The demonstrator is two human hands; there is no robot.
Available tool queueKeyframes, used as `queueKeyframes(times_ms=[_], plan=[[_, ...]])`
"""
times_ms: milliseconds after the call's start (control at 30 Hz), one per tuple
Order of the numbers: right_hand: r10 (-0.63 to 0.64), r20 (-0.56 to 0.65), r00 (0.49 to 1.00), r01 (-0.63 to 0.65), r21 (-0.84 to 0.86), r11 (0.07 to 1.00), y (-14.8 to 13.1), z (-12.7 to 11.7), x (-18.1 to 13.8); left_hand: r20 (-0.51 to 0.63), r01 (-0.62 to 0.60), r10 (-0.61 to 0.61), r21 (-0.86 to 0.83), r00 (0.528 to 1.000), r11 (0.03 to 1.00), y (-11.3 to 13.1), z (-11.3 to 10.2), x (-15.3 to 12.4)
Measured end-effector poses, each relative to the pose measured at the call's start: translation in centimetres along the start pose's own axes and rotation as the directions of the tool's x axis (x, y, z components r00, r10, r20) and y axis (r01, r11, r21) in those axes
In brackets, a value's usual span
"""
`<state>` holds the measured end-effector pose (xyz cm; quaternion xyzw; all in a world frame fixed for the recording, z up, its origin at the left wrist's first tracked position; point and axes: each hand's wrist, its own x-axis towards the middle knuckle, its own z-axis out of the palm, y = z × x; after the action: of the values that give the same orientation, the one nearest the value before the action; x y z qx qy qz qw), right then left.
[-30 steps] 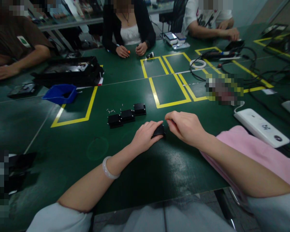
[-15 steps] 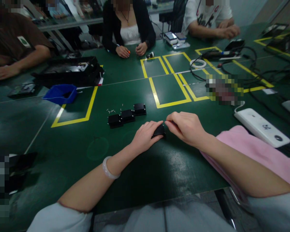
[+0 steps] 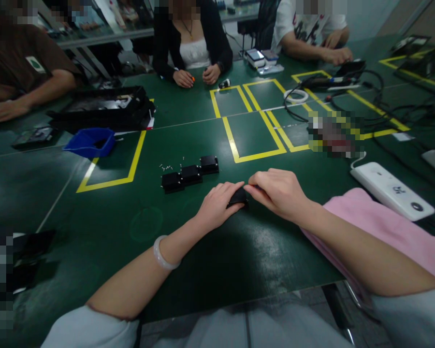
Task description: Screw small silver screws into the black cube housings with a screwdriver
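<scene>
My left hand grips a small black box on the green table, thumb along its near side and fingers over the far side. At the box's right end, my right hand is closed in a pinch; whatever lies between its fingertips is too small or hidden to make out. Beyond my left hand, three similar black boxes stand in a slanting row, with small bright pins at their corners. Several tiny silvery screws or pins lie loose just behind that row.
A blue bin and a large black tray sit at the left. On the right are a white power strip, a pink cloth and black cables. Yellow tape marks rectangles on the table. Other people sit across from me.
My right hand has shifted very slightly left, closer to the black box. The left hand keeps its grip. Across the table at the right, a person's hand has lowered onto a dark object.
</scene>
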<state>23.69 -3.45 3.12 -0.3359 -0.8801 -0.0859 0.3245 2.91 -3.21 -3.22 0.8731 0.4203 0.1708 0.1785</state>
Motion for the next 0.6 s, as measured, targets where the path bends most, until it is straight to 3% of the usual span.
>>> queueKeyframes(times_ms=[600], plan=[[-0.017, -0.042, 0.999, 0.019, 0.029, 0.999, 0.09, 0.20, -0.11, 0.006, 0.007, -0.007, 0.014, 1.000, 1.000, 0.06, 0.00, 0.10]])
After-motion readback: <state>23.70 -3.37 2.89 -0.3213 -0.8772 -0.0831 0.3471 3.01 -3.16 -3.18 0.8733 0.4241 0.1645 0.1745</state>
